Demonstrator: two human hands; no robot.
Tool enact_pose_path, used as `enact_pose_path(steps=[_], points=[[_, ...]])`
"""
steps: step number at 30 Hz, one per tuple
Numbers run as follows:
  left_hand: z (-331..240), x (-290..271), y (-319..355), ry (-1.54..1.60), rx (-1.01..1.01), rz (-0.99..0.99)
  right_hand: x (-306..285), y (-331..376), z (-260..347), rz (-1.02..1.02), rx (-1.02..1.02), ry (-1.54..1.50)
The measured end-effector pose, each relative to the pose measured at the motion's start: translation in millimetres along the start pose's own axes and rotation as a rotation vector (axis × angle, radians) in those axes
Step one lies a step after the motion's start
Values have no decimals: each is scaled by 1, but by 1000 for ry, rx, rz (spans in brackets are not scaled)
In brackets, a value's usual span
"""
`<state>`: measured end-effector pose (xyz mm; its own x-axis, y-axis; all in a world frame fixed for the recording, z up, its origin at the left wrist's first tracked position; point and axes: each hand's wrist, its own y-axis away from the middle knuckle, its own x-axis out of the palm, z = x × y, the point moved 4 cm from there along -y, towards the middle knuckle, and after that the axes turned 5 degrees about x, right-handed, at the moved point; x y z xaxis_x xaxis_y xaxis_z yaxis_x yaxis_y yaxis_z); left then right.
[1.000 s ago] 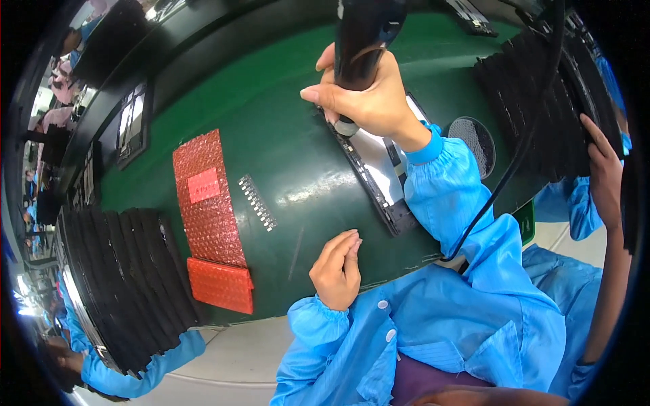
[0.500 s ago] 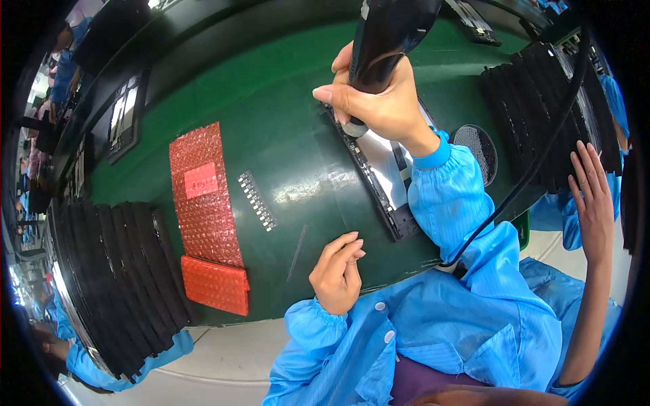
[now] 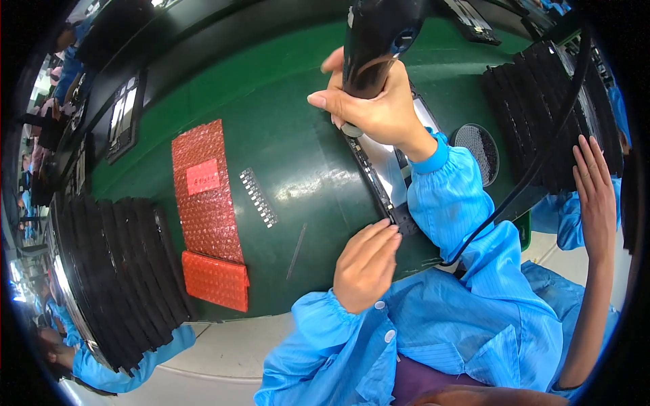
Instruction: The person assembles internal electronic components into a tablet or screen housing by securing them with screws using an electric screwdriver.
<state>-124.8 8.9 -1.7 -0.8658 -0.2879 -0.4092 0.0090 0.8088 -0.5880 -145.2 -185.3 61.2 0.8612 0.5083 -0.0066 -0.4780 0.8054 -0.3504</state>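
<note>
The device (image 3: 383, 166) lies flat on the green table (image 3: 305, 155), right of the middle and close to the near edge, with its pale inner face upward and its dark frame strip along the left side. Your right hand (image 3: 379, 111) is closed around the black tool (image 3: 379, 51), whose silver nose points down at the far part of the device's left side; contact at the tip is hidden by your fingers. Your left hand (image 3: 367, 260) is beside the table's near edge, fingers together and slightly bent, fingertips at the device's near left corner; you cannot tell here whether they grip it. To the right of the device, just beyond your right sleeve, is a round dish (image 3: 477, 152) of small parts. A black cable (image 3: 535, 168) runs down past the dish to the near edge. Left of the device lie a thin strip (image 3: 296, 252), a row of small pale pieces (image 3: 258, 198) and a red bubble sheet (image 3: 215, 227) bearing a pink label (image 3: 203, 177), its near end thick and folded. A black stack (image 3: 122, 271) occupies the table's near left corner; another stack (image 3: 531, 111) stands toward the right edge, with a co-worker's hand (image 3: 596, 196) beside it.
</note>
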Motion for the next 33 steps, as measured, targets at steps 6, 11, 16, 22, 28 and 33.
enact_pose_path(steps=[6, 11, 16, 22, 28, 33], points=[[-2, 28, -16, -114, 159, 196, -2, -2, -3, -27, 19, -3], [6, 42, -24, -382, 164, 275, -24, -8, 24, -87, -121, 9], [64, 24, -84, -511, 18, 308, -74, 27, 38, -182, -38, -92], [171, -38, -184, -741, 81, 200, -62, 75, 12, 80, 305, -318], [207, -34, -218, -926, 206, 184, -58, 92, 19, 287, 255, -102], [152, 67, -260, -681, 227, 372, -56, 101, 25, 414, 220, -351]])
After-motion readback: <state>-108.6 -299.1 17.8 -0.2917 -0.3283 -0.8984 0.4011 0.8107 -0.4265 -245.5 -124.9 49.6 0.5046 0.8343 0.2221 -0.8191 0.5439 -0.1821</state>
